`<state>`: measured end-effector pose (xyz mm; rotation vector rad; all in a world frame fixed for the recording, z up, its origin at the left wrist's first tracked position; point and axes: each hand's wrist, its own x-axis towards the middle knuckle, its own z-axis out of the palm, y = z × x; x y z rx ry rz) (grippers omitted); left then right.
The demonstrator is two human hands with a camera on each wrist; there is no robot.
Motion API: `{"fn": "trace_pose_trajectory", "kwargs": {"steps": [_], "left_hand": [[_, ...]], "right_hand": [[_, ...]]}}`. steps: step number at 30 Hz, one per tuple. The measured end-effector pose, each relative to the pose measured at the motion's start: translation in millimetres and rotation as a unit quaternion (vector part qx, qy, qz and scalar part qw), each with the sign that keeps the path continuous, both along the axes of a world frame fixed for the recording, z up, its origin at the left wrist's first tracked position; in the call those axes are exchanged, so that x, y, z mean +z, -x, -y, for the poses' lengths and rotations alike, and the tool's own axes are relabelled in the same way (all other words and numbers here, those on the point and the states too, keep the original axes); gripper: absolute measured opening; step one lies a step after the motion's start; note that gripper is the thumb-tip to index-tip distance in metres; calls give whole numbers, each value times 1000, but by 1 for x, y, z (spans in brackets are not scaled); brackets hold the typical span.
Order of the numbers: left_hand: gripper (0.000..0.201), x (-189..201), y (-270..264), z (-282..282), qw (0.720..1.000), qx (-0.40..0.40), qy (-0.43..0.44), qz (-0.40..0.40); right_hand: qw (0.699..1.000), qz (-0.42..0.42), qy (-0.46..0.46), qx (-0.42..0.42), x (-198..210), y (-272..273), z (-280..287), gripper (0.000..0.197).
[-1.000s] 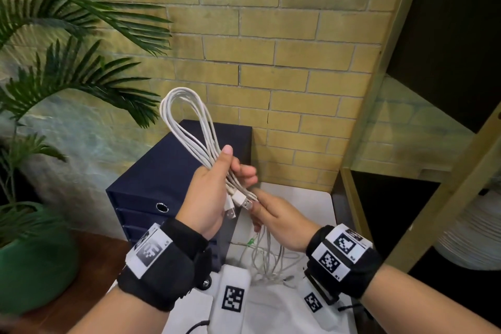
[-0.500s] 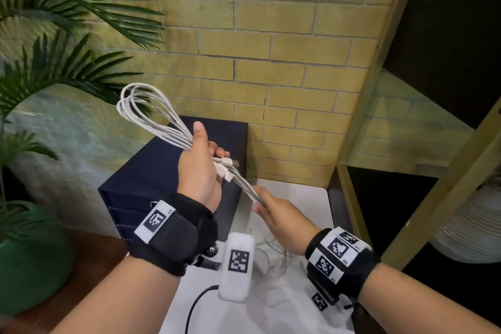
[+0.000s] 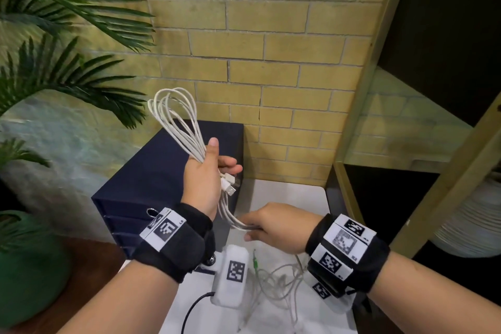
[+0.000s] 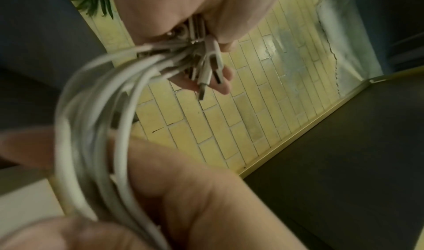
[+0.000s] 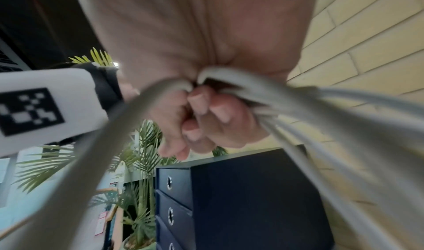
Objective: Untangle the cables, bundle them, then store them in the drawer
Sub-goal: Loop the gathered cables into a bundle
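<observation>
Above the navy drawer unit [image 3: 151, 184], the left hand [image 3: 202, 184] clasps the middle of a looped white cable bundle [image 3: 173, 119], plugs gathered at the fingers, likely so the coils stay together. Just right of the unit, the right hand [image 3: 273, 228] fists the bundle's lower strands, apparently drawing them taut for wrapping. More cables [image 3: 279, 279] lie tangled on the white table [image 3: 287, 192] beside it.

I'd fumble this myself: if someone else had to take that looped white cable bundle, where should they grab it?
Probably at the waist, just above the left hand, coming from the wall side. There the looped white cable bundle narrows into one tight neck, while the loops above splay apart and the USB plugs below hang loose. The right hand grips the lower strands.
</observation>
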<state>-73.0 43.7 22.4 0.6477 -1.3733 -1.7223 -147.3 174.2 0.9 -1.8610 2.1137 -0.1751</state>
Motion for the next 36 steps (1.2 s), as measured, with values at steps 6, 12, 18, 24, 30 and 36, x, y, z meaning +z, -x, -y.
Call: {"fn": "trace_pose_trajectory", "kwargs": {"steps": [6, 12, 18, 24, 30, 36], "left_hand": [[45, 8, -5, 8, 997, -51, -45, -36], [26, 19, -7, -3, 992, -40, -72, -94], [26, 27, -11, -8, 991, -6, -58, -116], [29, 30, -8, -19, 986, -7, -99, -136], [28, 38, -9, -15, 965, 14, -195, -176], [26, 36, -13, 1, 960, 66, -216, -166]], "right_hand": [[995, -38, 55, -76, -5, 21, -3, 22], [989, 38, 82, -117, -15, 20, -4, 16], [944, 194, 223, -145, -8, 8, -9, 14], [959, 120, 228, -117, -4, -1, 1, 20], [955, 88, 250, -131, -14, -1, -8, 42], [965, 15, 244, -98, -25, 15, -24, 60]]}}
